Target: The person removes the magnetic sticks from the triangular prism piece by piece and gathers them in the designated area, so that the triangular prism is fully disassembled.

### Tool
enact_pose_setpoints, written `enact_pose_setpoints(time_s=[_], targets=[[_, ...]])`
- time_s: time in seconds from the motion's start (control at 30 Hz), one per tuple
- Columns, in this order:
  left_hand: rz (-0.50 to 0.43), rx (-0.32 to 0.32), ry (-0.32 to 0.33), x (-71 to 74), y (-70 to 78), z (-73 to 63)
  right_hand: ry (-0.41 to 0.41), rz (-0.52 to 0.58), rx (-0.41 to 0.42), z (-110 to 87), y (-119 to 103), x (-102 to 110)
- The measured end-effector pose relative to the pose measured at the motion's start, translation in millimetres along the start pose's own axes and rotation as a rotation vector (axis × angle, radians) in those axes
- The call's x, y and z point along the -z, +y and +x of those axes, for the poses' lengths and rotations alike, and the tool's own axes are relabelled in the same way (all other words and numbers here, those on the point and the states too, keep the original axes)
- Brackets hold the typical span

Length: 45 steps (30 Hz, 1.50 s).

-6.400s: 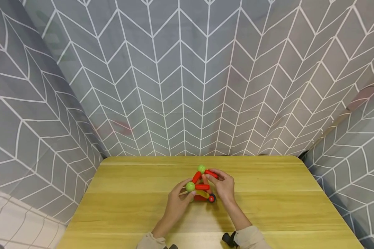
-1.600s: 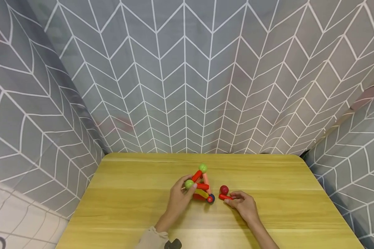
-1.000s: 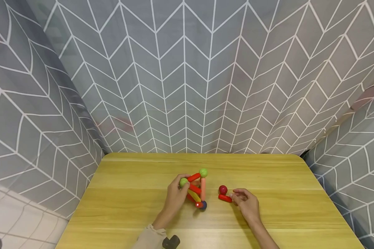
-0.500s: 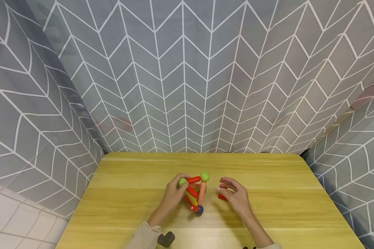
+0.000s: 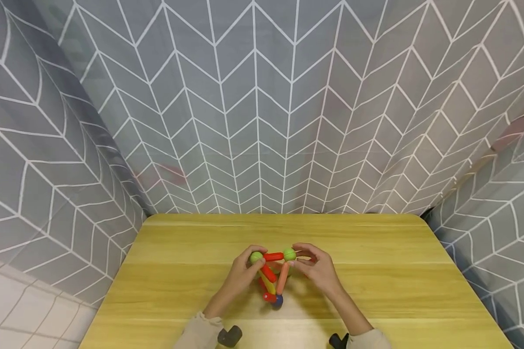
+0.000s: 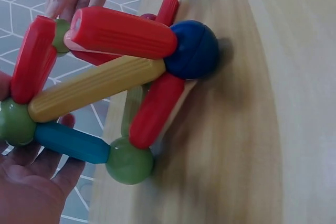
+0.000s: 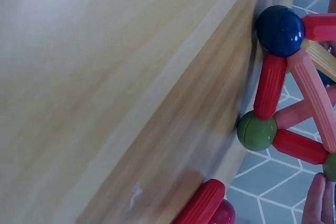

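Observation:
Between the hands stands a frame of magnetic building rods and balls, with a long yellow rod [image 6: 97, 88], a teal rod [image 6: 72, 142], red rods and pink rods [image 7: 313, 98]. My left hand [image 5: 237, 276] pinches a green ball [image 5: 256, 257] at its upper left corner. At the upper right corner, the thumb and fingers of my right hand [image 5: 322, 272] pinch another green ball [image 5: 289, 254]. The frame's blue ball [image 5: 277, 301] is low on the near side, close over the table. In the left wrist view, a red rod [image 6: 123, 32] sticks out from that blue ball [image 6: 192, 50].
A loose red rod [image 7: 200, 203] and a dark red ball [image 7: 223, 213] lie together on the wooden table [image 5: 388, 281], hidden by the right hand in the head view. A grey patterned curtain [image 5: 270, 121] hangs behind the table's far edge.
My right hand has left the loose red rod beside the dark red ball and moved left to the frame's green ball. The frame has turned, its blue ball swinging left and nearer.

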<state>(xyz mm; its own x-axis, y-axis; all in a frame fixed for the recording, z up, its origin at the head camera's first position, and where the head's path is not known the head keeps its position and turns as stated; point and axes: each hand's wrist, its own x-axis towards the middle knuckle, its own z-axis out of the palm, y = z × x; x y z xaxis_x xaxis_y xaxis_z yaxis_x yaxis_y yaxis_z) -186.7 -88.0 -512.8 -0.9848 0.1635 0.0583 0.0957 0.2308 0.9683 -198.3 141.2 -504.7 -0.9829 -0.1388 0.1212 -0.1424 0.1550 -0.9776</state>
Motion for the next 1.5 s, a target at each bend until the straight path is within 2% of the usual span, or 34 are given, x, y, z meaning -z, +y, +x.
enact_pose_setpoints(time_s=[0.13, 0.3, 0.6, 0.8, 1.0, 1.23, 1.5], targets=[[-0.052, -0.007, -0.026, 1.6, -4.6, -1.4, -0.045, -0.002, 0.001, 1.6, -0.7, -4.0], [-0.07, -0.005, -0.076, 3.7, -7.9, -1.7, -0.029, -0.007, -0.019, 2.9, -0.6, -9.4], [-0.076, -0.013, -0.107, 3.5, -10.0, -0.8, -0.024, -0.061, 0.018, 5.5, -0.3, -11.8], [-0.075, 0.001, -0.11, 3.0, -9.0, -0.8, -0.012, -0.101, -0.01, 6.3, -3.8, -13.8], [-0.09, 0.015, -0.123, 4.0, -8.7, -1.3, 0.009, -0.142, 0.019, 7.0, -3.5, -17.0], [-0.089, 0.005, -0.104, 4.5, -9.5, -2.0, 0.0, -0.132, 0.022, 7.5, -4.0, -17.5], [-0.116, 0.002, -0.121, 4.6, -10.6, -2.0, 0.011, -0.14, 0.0, 7.2, -2.7, -17.4]])
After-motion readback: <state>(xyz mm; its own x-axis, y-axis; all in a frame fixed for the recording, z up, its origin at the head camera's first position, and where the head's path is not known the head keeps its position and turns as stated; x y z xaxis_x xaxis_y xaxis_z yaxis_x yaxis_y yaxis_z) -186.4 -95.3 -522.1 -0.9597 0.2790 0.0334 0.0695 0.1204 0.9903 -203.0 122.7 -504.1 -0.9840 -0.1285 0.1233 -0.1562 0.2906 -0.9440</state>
